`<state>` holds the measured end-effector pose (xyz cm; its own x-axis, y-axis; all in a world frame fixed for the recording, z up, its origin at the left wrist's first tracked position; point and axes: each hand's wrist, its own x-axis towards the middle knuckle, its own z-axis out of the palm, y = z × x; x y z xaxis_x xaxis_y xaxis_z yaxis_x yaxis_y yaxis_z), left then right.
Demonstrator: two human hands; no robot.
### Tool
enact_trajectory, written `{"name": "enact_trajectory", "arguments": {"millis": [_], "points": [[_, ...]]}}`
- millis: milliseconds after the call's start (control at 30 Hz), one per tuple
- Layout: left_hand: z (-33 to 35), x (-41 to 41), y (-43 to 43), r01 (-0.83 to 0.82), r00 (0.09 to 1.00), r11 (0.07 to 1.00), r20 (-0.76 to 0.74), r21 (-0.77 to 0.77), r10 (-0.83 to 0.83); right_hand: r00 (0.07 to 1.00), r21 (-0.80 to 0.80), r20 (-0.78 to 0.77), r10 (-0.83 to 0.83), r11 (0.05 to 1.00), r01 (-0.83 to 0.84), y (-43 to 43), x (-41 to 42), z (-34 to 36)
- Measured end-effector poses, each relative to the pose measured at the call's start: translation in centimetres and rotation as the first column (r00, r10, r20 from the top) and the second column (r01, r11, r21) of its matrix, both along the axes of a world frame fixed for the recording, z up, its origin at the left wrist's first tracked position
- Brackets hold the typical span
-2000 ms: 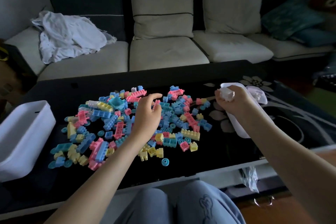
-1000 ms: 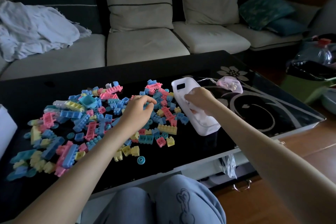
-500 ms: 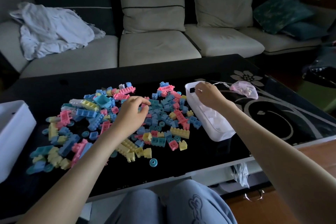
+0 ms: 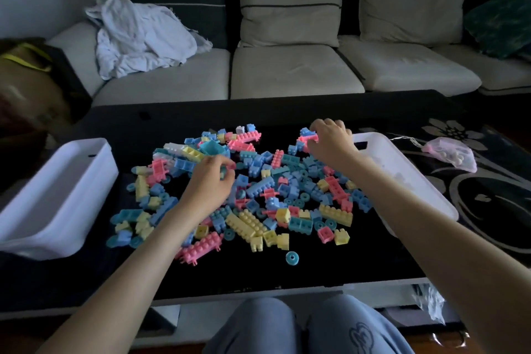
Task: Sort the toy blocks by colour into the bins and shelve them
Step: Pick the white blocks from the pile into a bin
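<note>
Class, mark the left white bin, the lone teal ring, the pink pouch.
left white bin [image 4: 63, 195]: head view, side wall
lone teal ring [image 4: 288, 259]: head view, its rim
pink pouch [image 4: 452, 154]: head view, middle

A crumpled white cloth [image 4: 138, 34], perhaps a garment, lies on the sofa [image 4: 293, 75].

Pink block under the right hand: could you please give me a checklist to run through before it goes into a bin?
1. Right hand grip on the pink block: fingers curl round it, ok.
2. Pink block free of its neighbours: cannot tell; a blue block sits against it.
3. Right bin open side up beside that hand: ok.
4. Right bin's contents are pink: cannot tell; the inside is washed out and partly behind the forearm.
5. Left hand grip on its small piece: pinched, ok; its colour cannot tell.
6. Left bin upright beside the pile: ok.
</note>
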<state>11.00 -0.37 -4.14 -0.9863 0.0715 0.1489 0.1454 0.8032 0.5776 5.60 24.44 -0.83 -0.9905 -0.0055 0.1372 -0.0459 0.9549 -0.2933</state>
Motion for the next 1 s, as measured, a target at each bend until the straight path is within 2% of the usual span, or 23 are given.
{"name": "enact_trajectory", "arguments": {"millis": [100,167,233,333,400,467,533,667,833,1000], "points": [[-0.9,0.2,-2.4,-0.135,0.991,0.987,-0.035,-0.084,0.133,0.986,-0.039,0.084,0.145,0.989,-0.142,-4.4,-0.9,-0.9],[-1.4,0.3,-4.1,-0.176,0.984,0.968,-0.01,-0.18,0.177,0.964,-0.038,0.135,0.227,0.974,-0.224,-7.2,-1.5,-1.7],[-2.0,0.5,-6.2,-0.247,0.967,0.942,0.01,-0.228,0.256,0.933,-0.103,0.175,0.313,0.949,-0.299,-9.9,-2.0,-2.5],[-2.4,0.5,-9.0,-0.413,0.911,0.905,-0.046,-0.104,0.41,0.892,-0.293,0.165,0.42,0.885,-0.363,-13.3,-2.3,-3.0],[-2.2,0.4,-10.7,-0.474,0.88,0.88,-0.037,-0.032,0.473,0.872,-0.278,0.142,0.468,0.864,-0.419,-15.7,-2.5,-3.0],[-1.9,0.2,-11.9,-0.511,0.858,0.859,0.04,-0.035,0.512,0.848,-0.264,0.117,0.518,0.839,-0.476,-18.1,-2.8,-2.9],[-2.0,-0.2,-12.8,-0.514,0.851,0.856,0.099,-0.047,0.516,0.824,-0.267,0.106,0.557,0.814,-0.516,-20.4,-3.1,-2.7],[-3.1,-1.3,-14.0,-0.369,0.92,0.922,0.095,-0.118,0.38,0.788,-0.172,0.169,0.593,0.805,-0.568,-24.5,-3.6,-2.4],[-3.5,-2.1,-14.1,-0.356,0.927,0.923,0.07,-0.145,0.369,0.806,-0.045,0.275,0.524,0.845,-0.533,-25.7,-5.3,-3.8],[-3.3,-2.4,-14.6,-0.356,0.932,0.932,0.042,-0.068,0.359,0.85,-0.112,0.151,0.505,0.863,-0.493,-24.9,-5.7,-3.8]]}}
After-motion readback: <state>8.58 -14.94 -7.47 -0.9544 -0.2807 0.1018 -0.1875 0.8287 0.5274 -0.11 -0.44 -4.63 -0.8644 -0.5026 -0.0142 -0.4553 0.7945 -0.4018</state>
